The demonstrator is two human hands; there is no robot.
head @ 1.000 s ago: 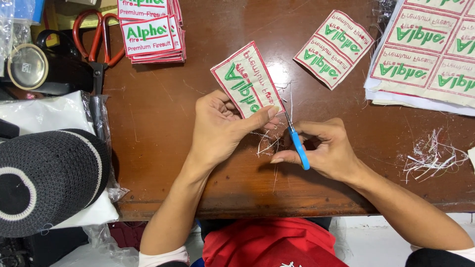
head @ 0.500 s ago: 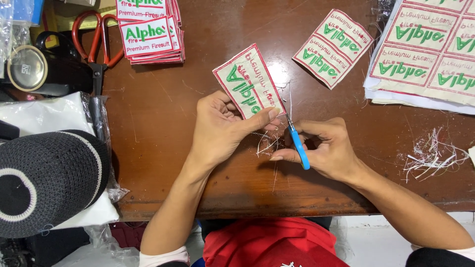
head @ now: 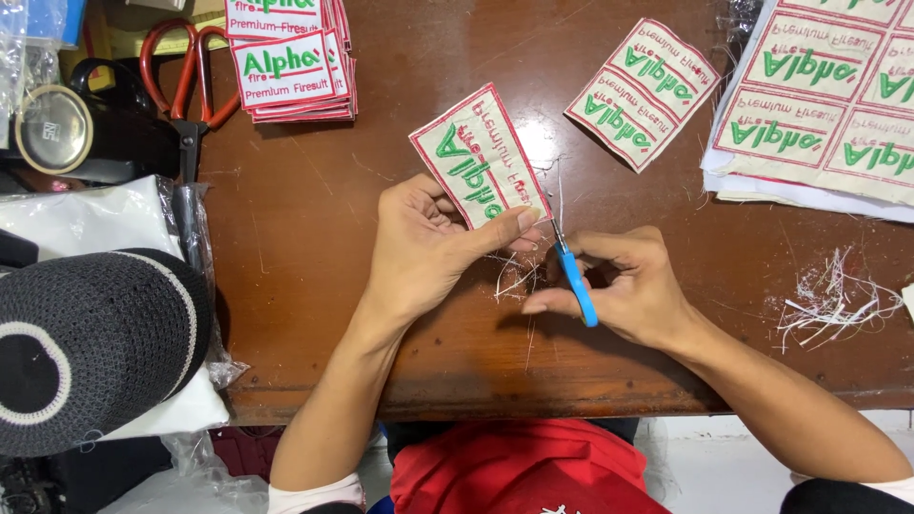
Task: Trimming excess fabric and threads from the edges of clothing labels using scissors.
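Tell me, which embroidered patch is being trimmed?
The single patch pinched in the left hand, with the right hand's blue thread snips at its corner; the others lie untouched.

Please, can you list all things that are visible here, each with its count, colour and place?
held patch: 1, cream with red border, centre
snips: 1, blue handle, at the patch corner
loose patch pair: 1, cream, top centre-right
patch stack: 1, cream, top left
patch sheets: 1 pile, cream, top right
scissors: 1, red handles, top left
thread scraps: 1 heap, white, right
cap: 1, black knit, left
table: 1, brown
left hand: holds patch
right hand: holds snips
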